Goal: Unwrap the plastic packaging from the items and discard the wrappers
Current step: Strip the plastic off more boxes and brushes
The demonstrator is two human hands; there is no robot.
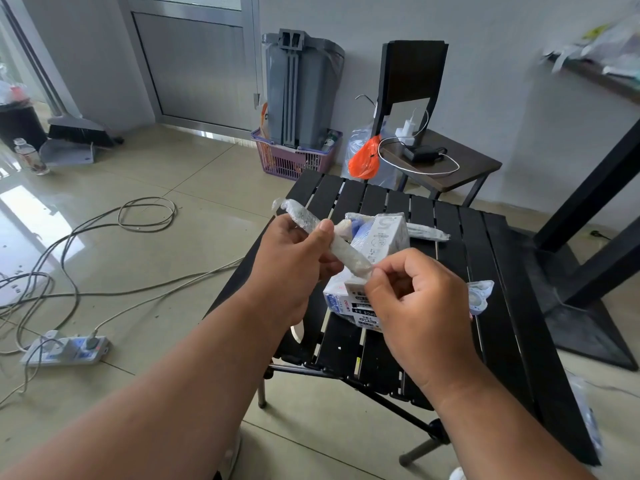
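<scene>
While gripped mid-length by left hand [294,261], wrapped stick [325,237], lower end pinched by right hand [419,303].

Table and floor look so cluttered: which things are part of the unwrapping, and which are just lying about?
Part of the job:
- wrapped stick, held in left hand, its end pinched by right hand
- wrapped boxes
- wrapped stick on table
- grey bin, perhaps for wrappers

Lying about:
- power strip
- broom
- chair
- orange bag
</scene>
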